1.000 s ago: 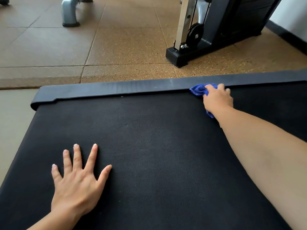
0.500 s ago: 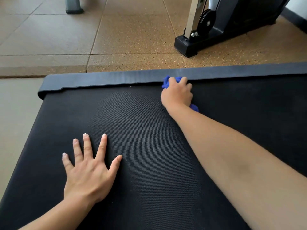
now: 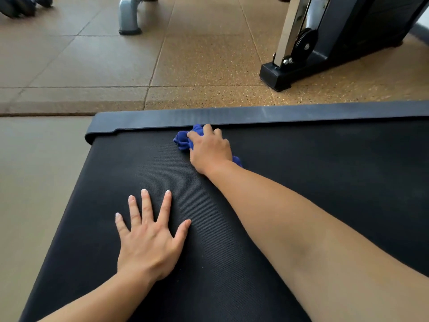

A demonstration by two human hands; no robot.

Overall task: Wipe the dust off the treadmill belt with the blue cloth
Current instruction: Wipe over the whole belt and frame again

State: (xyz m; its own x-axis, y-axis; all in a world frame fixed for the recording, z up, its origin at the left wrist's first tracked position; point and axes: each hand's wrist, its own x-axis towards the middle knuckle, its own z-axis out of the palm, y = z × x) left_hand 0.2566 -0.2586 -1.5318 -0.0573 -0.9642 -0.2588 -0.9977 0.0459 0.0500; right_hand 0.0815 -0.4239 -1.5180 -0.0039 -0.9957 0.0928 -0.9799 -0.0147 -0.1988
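At the far edge of the treadmill belt (image 3: 232,263), the bunched blue cloth (image 3: 183,140) is gripped & pressed down by the right hand (image 3: 210,151) for wiping, w/ the left hand (image 3: 148,242) laid flat, fingers spread, nearer, prob. as support.

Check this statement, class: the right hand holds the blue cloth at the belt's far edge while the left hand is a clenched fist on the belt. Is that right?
Not quite. The head view shows the left hand lying flat on the belt with its fingers spread, not clenched. The rest stands: the right hand holds the blue cloth at the belt's far edge.
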